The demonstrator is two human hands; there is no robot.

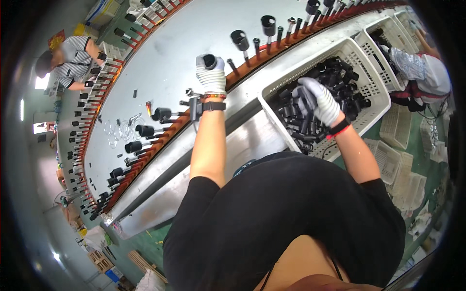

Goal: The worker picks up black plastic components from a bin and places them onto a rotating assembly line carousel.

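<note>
My left hand [211, 77], in a white and grey glove, is closed round a black cylindrical cup-shaped part [209, 61] above the conveyor's near edge. The part's open end faces up. My right hand [318, 101], gloved the same way, is over a white plastic crate [376, 92] heaped with small black tubular parts [340, 72]. Its fingers are curled together among them; what they hold, if anything, cannot be made out. Beside my left hand, upright pegs along the red-brown conveyor track carry black cups [240, 40] and narrower black tubes [257, 47].
A grey table top [170, 53] lies inside the curved track, with clear tubing loops [124, 131] on it. Across it a person in a striped shirt [75, 60] works at the track. Another person [422, 72] is at the right by more crates [388, 36]. Empty crates [395, 167] stack on the floor.
</note>
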